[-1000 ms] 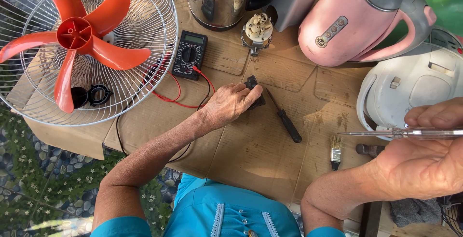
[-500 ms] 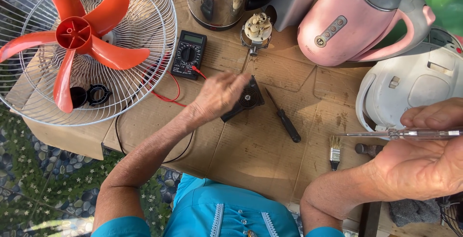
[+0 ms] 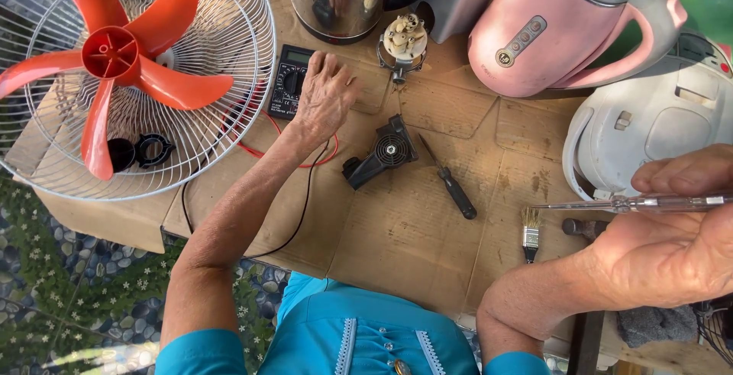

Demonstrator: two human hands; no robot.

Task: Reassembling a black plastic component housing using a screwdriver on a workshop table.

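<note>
My left hand (image 3: 324, 96) is stretched out over the cardboard-covered table (image 3: 412, 230), resting on the right edge of the black multimeter (image 3: 290, 81), fingers loosely spread and laid flat, not clamped on anything as far as I can tell. The meter's red lead (image 3: 259, 150) and black lead (image 3: 301, 207) curl out from under my wrist and trail toward the table's near edge. Just beside the hand, toward me and to the right, sits the little black fan housing with the round grille (image 3: 382, 157), lying tilted on the cardboard with nothing touching it. A black-handled screwdriver (image 3: 449, 180) lies diagonally just beside that, apart from it. My right hand (image 3: 672, 245) is up close to the camera at the right edge, fingers closed around a slim clear-handled tester screwdriver (image 3: 634, 205) held level, tip pointing left. Below that tip there's a small paintbrush (image 3: 531, 234) lying on the cardboard. On the left is the fan cage with orange blades (image 3: 114, 69), with a black ring nut (image 3: 154, 148) sitting in it. Along the far side: a shiny steel kettle (image 3: 340, 1), a small white motor part (image 3: 403, 39) in front of it, a pink kettle (image 3: 565, 27), and a white appliance (image 3: 657, 130) on the right.
</note>
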